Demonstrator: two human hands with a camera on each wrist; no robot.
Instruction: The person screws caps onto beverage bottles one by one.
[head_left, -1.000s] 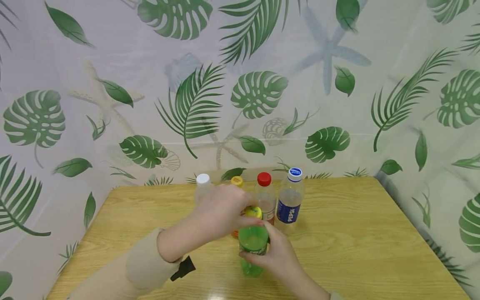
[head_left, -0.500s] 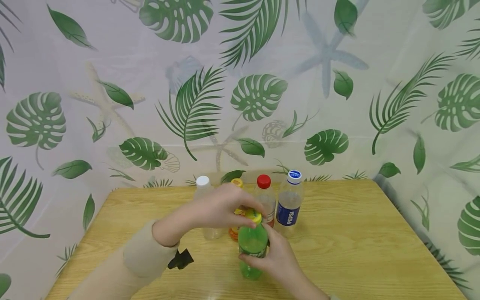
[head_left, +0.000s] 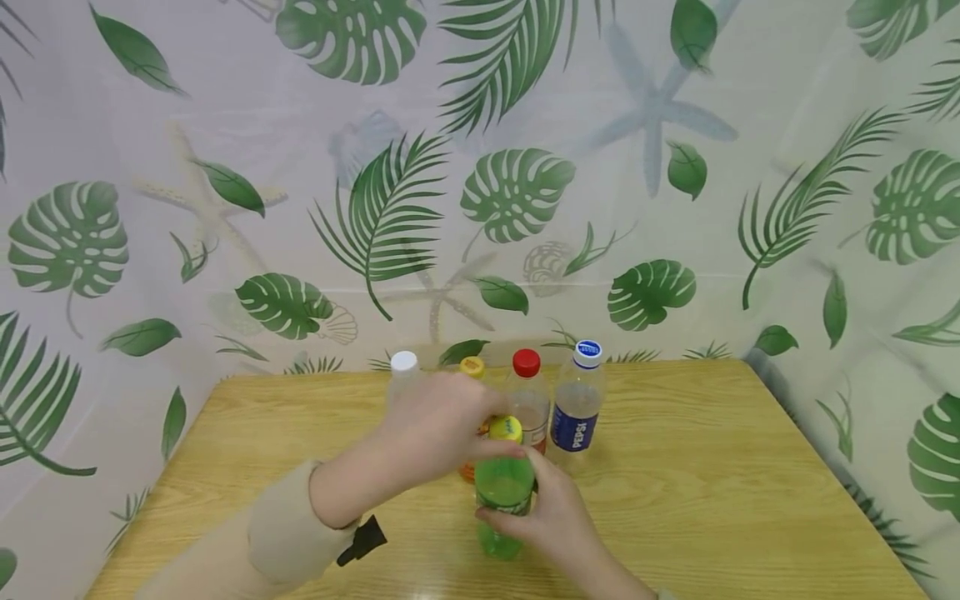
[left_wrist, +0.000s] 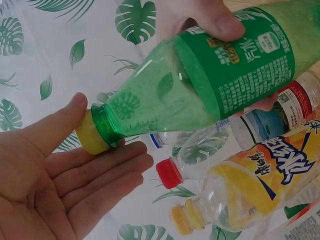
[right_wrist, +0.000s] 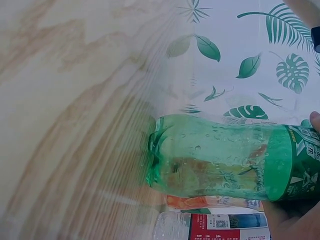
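Note:
A green plastic soda bottle (head_left: 504,483) with a green label stands upright on the table, its bottom resting on the wood. My right hand (head_left: 555,508) grips it around the label, thumb on one side and fingers on the other. Over the top, my left hand (head_left: 442,417) has its thumb and index finger against the yellow bottle cap (left_wrist: 91,132), pinching it from two sides. The other fingers of that hand extend alongside in the left wrist view. The cap sits on the bottle's neck. In the right wrist view, the bottle's lower part (right_wrist: 210,157) shows droplets inside.
Behind the green bottle stand a white-capped bottle (head_left: 403,367), a yellow-capped orange-labelled bottle (left_wrist: 250,185), a red-capped bottle (head_left: 527,383) and a blue-labelled Pepsi bottle (head_left: 576,417). The wooden table (head_left: 712,483) meets a leaf-patterned backdrop (head_left: 585,200) at the rear.
Half a second ago my left fingers were spread further forward over the cap; now the hand has turned back, wrist rotated. My right hand and the green bottle stay in place.

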